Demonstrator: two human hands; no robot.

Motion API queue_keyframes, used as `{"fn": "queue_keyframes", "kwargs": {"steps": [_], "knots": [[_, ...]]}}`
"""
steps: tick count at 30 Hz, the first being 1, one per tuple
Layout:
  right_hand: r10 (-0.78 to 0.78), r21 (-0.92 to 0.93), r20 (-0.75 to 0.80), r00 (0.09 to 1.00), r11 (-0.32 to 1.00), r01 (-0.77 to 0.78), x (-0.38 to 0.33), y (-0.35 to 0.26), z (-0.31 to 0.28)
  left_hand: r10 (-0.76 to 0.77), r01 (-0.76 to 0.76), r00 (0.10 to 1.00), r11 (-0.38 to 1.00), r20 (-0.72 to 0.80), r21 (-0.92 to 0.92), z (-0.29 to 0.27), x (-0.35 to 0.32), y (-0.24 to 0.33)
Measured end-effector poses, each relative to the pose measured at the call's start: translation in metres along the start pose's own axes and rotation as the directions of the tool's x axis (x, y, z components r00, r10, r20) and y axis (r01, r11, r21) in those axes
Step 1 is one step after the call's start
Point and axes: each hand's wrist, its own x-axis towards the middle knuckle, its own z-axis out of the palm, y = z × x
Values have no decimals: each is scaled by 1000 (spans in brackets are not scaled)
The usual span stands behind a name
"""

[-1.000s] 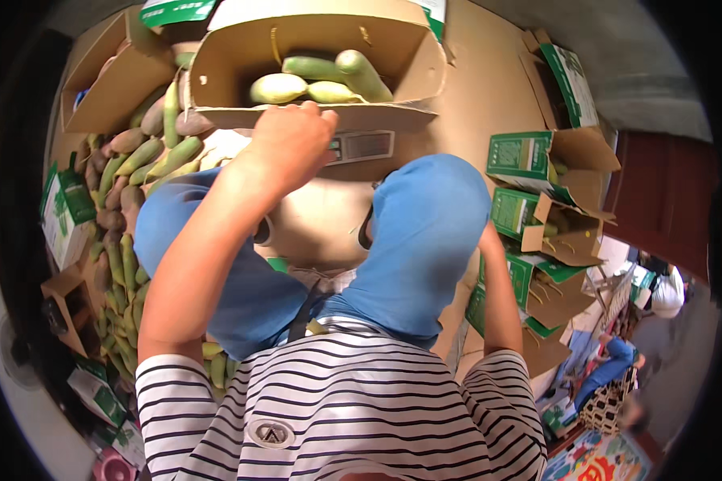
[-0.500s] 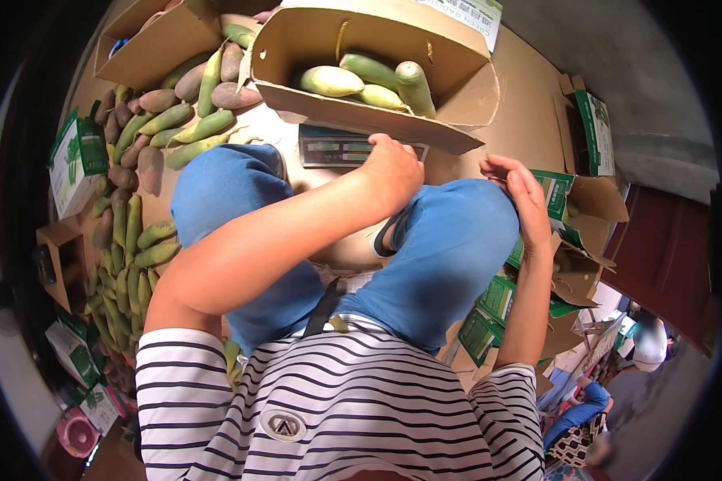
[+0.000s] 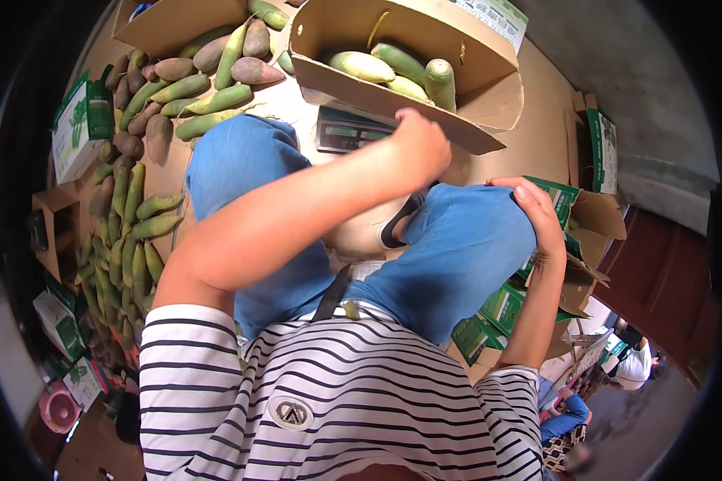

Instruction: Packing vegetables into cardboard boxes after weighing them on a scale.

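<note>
Head view.

Left hand [image 3: 423, 148]: extends forward above the gap between the knees, to the near flap [image 3: 361, 94] of the box [image 3: 321, 34]. Curls at the fingers, back of the hand uppermost. Overlaps the lower edge of the flap in this view; cannot tell whether touching it. Cannot tell whether spread or closed beneath, owing to slight blur and the turned-away fingertips.

Right hand [image 3: 537, 212]: rests on the right knee [image 3: 481, 216], fingers extended and set side by side, relaxed against the blue cloth.

Box: stands at upper centre, ahead of the knees, turned at an angle to the body, top uncovered. Contains four green radishes [image 3: 361, 66]: three lying close together, one at the right leaning with an end upward. Carries a yellow cord [image 3: 379, 28] on the inner far wall.

Scale [image 3: 341, 132]: shows just below the flap, near the left hand, display facing up. Cannot tell whether bearing the box.

Left side: holds a spread of loose radishes, green [image 3: 221, 98] and reddish [image 3: 159, 140], beside a green-and-white carton [image 3: 84, 128].

Right side: holds several green-and-brown cartons [image 3: 598, 216] beyond the right knee.
</note>
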Motion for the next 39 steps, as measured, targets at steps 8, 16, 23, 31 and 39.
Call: {"fn": "queue_keyframes", "kwargs": {"steps": [8, 16, 23, 31, 39], "knots": [[27, -133, -71, 997, 990, -37, -8, -11, 6, -264, 250, 962, 955, -72, -160, -36, -1, -72], [-42, -128, -96, 995, 991, 29, -9, -8, 4, -217, 211, 966, 976, -143, -57, -15, 11, -64], [-11, -179, -86, 996, 984, -4, -15, -9, -4, -155, 155, 988, 982, 9, -111, -8, 9, -64], [-196, -604, -58, 979, 788, 122, -8, -44, 0, -193, 184, 980, 973, -58, -138, -5, -1, -74], [-136, -686, 53, 989, 715, 135, -1, -40, 18, -188, 182, 979, 980, -82, -79, -5, -3, -66]]}}
